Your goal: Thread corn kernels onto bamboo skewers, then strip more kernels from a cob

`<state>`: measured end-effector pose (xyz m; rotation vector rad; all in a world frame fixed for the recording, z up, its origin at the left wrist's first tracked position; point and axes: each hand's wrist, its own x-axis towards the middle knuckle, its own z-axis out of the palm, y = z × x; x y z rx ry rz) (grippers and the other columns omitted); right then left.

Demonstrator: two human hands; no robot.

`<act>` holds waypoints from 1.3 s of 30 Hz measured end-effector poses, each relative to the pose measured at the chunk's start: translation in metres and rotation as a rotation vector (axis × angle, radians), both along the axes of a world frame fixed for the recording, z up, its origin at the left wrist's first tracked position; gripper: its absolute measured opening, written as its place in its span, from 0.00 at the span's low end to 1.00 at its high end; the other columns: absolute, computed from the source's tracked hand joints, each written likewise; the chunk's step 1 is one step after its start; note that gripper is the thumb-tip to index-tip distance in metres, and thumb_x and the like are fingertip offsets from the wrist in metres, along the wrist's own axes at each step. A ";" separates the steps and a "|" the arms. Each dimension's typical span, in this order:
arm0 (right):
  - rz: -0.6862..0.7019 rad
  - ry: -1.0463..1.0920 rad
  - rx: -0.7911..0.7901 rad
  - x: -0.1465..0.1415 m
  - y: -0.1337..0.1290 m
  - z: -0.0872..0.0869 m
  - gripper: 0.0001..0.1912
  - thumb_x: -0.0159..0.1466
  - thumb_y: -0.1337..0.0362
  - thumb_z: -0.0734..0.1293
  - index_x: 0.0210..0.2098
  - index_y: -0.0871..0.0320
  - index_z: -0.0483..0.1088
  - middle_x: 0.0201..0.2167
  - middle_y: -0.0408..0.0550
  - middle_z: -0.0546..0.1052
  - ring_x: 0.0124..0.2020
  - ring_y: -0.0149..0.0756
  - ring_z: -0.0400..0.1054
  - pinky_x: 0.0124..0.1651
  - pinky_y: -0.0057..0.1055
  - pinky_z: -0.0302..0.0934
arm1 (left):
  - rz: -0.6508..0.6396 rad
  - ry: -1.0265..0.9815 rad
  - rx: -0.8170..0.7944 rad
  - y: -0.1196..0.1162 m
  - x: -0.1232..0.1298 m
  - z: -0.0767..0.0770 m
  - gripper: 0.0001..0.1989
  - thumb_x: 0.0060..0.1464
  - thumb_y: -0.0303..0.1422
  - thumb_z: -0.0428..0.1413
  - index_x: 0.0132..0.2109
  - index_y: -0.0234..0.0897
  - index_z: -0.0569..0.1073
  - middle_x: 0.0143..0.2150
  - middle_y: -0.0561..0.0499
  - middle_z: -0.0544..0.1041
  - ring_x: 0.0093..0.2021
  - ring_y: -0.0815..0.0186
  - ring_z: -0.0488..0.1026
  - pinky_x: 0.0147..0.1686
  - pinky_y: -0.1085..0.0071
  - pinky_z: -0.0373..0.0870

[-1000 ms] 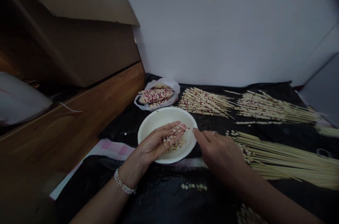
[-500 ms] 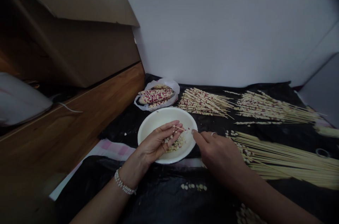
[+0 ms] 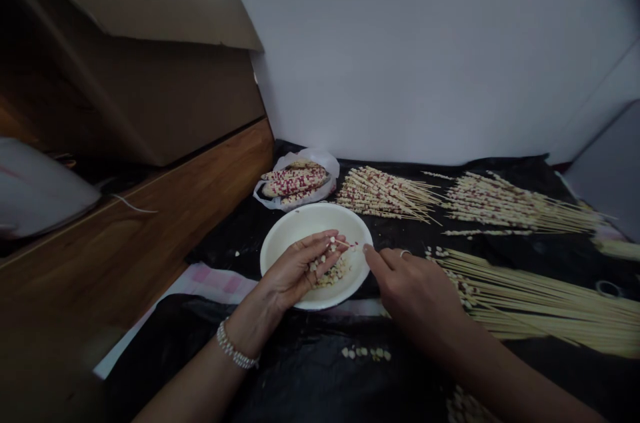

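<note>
Over a white bowl (image 3: 274, 236), my left hand (image 3: 295, 271) is palm up with its fingers curled round several pale corn kernels (image 3: 323, 259). A thin skewer (image 3: 344, 243) shows at its fingertips, with a kernel near the tip and dark red ones toward my right hand. My right hand (image 3: 417, 283), wearing a ring, pinches the skewer's other end at the bowl's right rim; its fingertips are partly hidden. Loose kernels (image 3: 333, 278) lie in the bowl below my left hand.
Corn cobs (image 3: 295, 181) sit in a plastic bag behind the bowl. Kernel-threaded skewers (image 3: 383, 193) and a second pile (image 3: 493, 203) lie at the back. Bare sticks (image 3: 545, 296) are on the right. A short kernel row (image 3: 366, 353) lies in front on black sheeting (image 3: 300, 369).
Both hands stay almost in place. A pale kernel now shows more clearly by the skewer at my left fingertips, and my left fingers have shifted slightly.
</note>
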<state>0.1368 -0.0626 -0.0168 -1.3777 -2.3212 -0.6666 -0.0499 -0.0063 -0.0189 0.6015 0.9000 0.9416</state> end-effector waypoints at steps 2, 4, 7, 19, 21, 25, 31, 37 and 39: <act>0.009 -0.001 0.021 0.000 0.000 0.000 0.21 0.51 0.79 0.62 0.44 0.65 0.73 0.23 0.45 0.71 0.22 0.33 0.65 0.25 0.30 0.50 | 0.030 0.004 -0.021 0.000 0.000 0.001 0.10 0.50 0.20 0.59 0.42 0.29 0.77 0.42 0.44 0.80 0.42 0.67 0.77 0.44 0.78 0.73; 0.012 -0.014 0.040 0.000 0.000 0.000 0.21 0.51 0.78 0.62 0.44 0.66 0.73 0.23 0.45 0.71 0.23 0.33 0.65 0.25 0.30 0.51 | 0.053 -0.001 -0.038 0.000 0.000 0.001 0.10 0.50 0.19 0.59 0.41 0.29 0.77 0.41 0.43 0.80 0.41 0.67 0.78 0.44 0.78 0.74; 0.018 -0.031 0.070 0.001 0.001 0.002 0.21 0.51 0.79 0.62 0.45 0.67 0.73 0.23 0.46 0.71 0.23 0.34 0.65 0.26 0.31 0.51 | 0.056 -0.018 -0.036 0.001 -0.001 0.000 0.10 0.50 0.19 0.59 0.41 0.28 0.77 0.40 0.43 0.80 0.40 0.67 0.78 0.42 0.78 0.74; 0.039 -0.016 0.088 0.003 0.001 0.004 0.23 0.50 0.79 0.62 0.45 0.67 0.73 0.24 0.46 0.72 0.24 0.36 0.66 0.27 0.32 0.53 | 0.076 -0.054 -0.062 0.003 -0.002 -0.003 0.09 0.49 0.20 0.59 0.40 0.29 0.77 0.38 0.43 0.80 0.41 0.66 0.77 0.43 0.76 0.74; 0.038 -0.014 0.088 0.003 0.001 0.005 0.23 0.50 0.79 0.63 0.45 0.66 0.73 0.23 0.46 0.72 0.24 0.36 0.66 0.26 0.32 0.53 | 0.064 -0.050 -0.061 0.002 -0.002 -0.002 0.09 0.49 0.20 0.60 0.40 0.29 0.77 0.37 0.44 0.80 0.40 0.67 0.77 0.43 0.77 0.74; 0.044 -0.009 0.091 0.002 0.000 0.006 0.24 0.49 0.79 0.63 0.45 0.66 0.73 0.23 0.45 0.72 0.24 0.36 0.66 0.26 0.33 0.53 | 0.057 -0.049 -0.049 0.001 -0.001 -0.001 0.08 0.50 0.21 0.60 0.39 0.30 0.77 0.35 0.46 0.80 0.39 0.69 0.77 0.42 0.79 0.73; 0.040 -0.015 0.084 0.001 0.000 0.006 0.24 0.49 0.80 0.62 0.45 0.66 0.74 0.24 0.46 0.72 0.24 0.36 0.66 0.26 0.33 0.53 | 0.047 -0.038 -0.052 0.002 -0.002 -0.002 0.09 0.49 0.21 0.61 0.40 0.30 0.77 0.35 0.47 0.80 0.38 0.69 0.77 0.43 0.78 0.73; 0.044 -0.020 0.120 0.000 -0.001 0.004 0.21 0.52 0.77 0.63 0.44 0.67 0.74 0.23 0.46 0.71 0.24 0.37 0.66 0.27 0.33 0.53 | 0.056 -0.002 -0.034 0.002 0.000 -0.001 0.07 0.50 0.20 0.59 0.38 0.29 0.77 0.34 0.46 0.80 0.36 0.69 0.77 0.41 0.78 0.74; 0.043 -0.025 0.133 -0.001 -0.002 0.004 0.20 0.53 0.77 0.62 0.44 0.67 0.74 0.23 0.47 0.71 0.24 0.37 0.66 0.27 0.33 0.53 | 0.059 0.006 -0.022 0.001 0.000 -0.001 0.06 0.51 0.20 0.59 0.38 0.28 0.77 0.33 0.45 0.80 0.35 0.69 0.77 0.41 0.78 0.74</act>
